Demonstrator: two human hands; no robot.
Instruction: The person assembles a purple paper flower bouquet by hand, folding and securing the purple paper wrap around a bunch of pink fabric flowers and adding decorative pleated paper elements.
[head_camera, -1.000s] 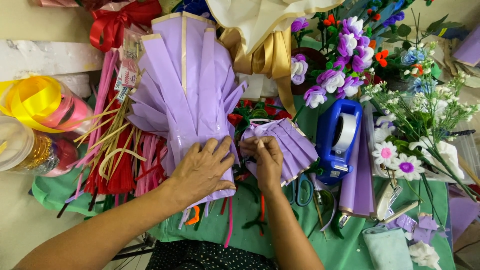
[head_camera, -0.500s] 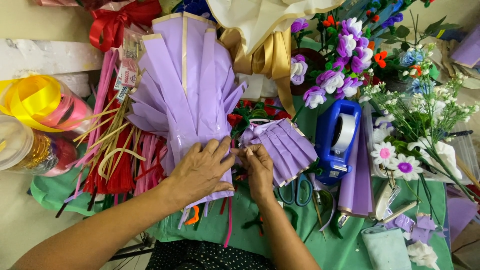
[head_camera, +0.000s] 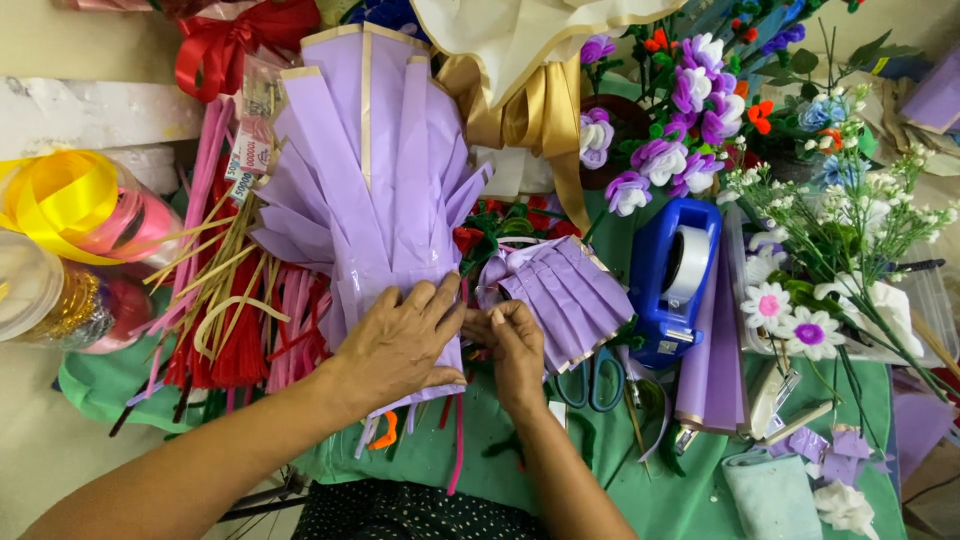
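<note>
Pleated lilac wrap (head_camera: 385, 190) under left hand (head_camera: 400, 340); right hand (head_camera: 515, 345) beside.

I'm seeing one clear plastic packet (head_camera: 256, 125) lying at ten o'clock among sticks, holding small white-and-pink printed slips (head_camera: 248, 165); I'm spotting no signs or screens.

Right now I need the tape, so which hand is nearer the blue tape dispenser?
Right. The right hand lies just left of the blue tape dispenser; the left hand is farther left.
</note>
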